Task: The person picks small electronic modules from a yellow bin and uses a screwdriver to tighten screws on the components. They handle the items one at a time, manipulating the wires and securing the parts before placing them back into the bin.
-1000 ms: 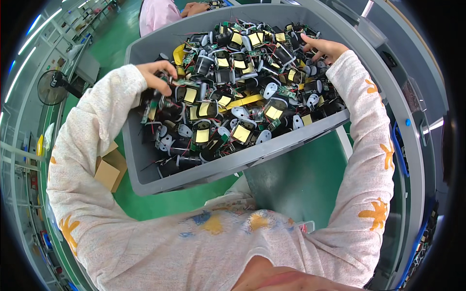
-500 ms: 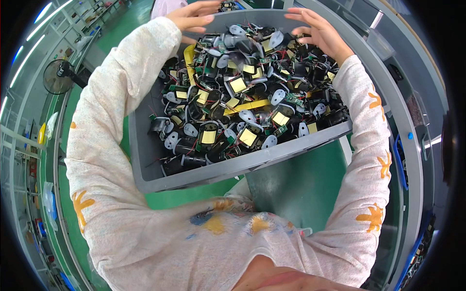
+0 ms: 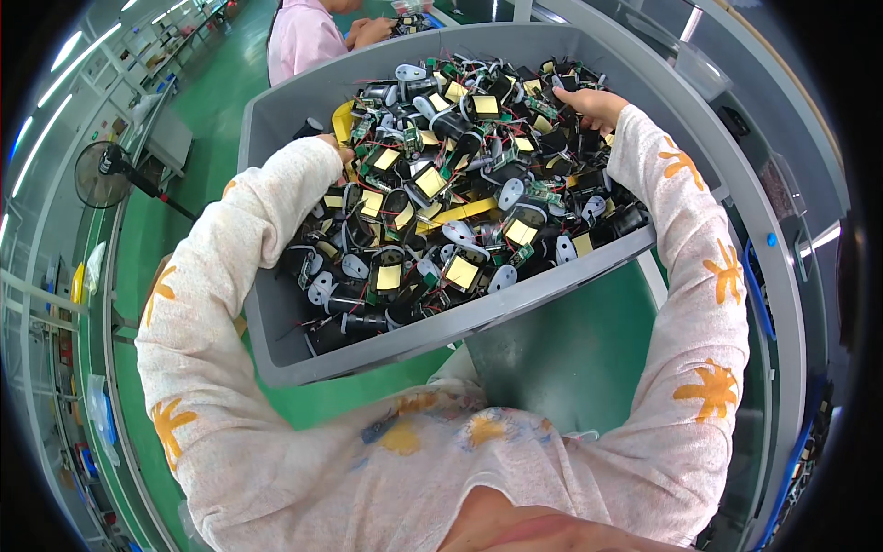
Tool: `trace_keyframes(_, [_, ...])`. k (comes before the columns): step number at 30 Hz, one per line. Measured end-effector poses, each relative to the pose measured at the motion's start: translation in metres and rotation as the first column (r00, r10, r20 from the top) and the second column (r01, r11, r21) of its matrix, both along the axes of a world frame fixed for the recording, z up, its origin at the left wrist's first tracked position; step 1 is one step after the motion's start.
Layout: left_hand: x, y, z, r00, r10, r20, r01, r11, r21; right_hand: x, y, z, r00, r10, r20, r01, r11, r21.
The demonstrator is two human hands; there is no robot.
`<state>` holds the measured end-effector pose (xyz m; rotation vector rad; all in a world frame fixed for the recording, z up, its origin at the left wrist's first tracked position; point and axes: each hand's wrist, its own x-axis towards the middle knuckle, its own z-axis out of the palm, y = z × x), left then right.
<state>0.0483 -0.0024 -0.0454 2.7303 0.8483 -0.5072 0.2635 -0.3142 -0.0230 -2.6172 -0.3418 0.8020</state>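
Observation:
A large grey plastic bin point(image 3: 276, 340) is filled with several black wound components with yellow tape, green circuit boards and red wires point(image 3: 441, 202). Both my arms in pale sleeves with orange prints reach over its near rim. My left hand point(image 3: 338, 149) is sunk into the pile at the bin's left side and mostly hidden by the sleeve and parts. My right hand point(image 3: 589, 106) rests on the pile at the far right, fingers curled down among the parts. Whether either hand grips a part is hidden.
A person in a pink top point(image 3: 303, 41) works beyond the bin's far rim. A black standing fan point(image 3: 101, 175) is on the green floor point(image 3: 202, 184) at the left. A grey bench frame point(image 3: 782, 239) curves along the right side.
Both hands have drawn back from the bin's far rim into the pile. The bin now sits farther right and tilted in view.

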Motion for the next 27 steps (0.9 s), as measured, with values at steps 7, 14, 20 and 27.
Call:
trace_keyframes(7, [0.023, 0.088, -0.082, 0.965, 0.127, 0.228, -0.059, 0.957, -0.283, 0.005, -0.01, -0.011, 0.999, 0.035, -0.001, -0.035, 0.993, 0.112])
trace_keyframes(14, [0.072, 0.164, -0.15, 0.994, 0.106, 0.032, -0.109, 0.984, 0.144, -0.006, -0.014, -0.004, 0.993, 0.091, -0.081, -0.045, 0.895, 0.445])
trace_keyframes(20, [0.054, 0.083, -0.088, 0.984, 0.161, 0.082, -0.151, 0.982, -0.117, 0.02, -0.041, -0.018, 0.995, -0.083, -0.061, 0.099, 0.934, 0.344])
trace_keyframes(27, [0.006, 0.023, -0.001, 0.904, 0.288, 0.317, -0.093, 0.854, -0.511, 0.01, -0.035, -0.027, 0.927, 0.109, -0.359, 0.293, 0.388, 0.874])
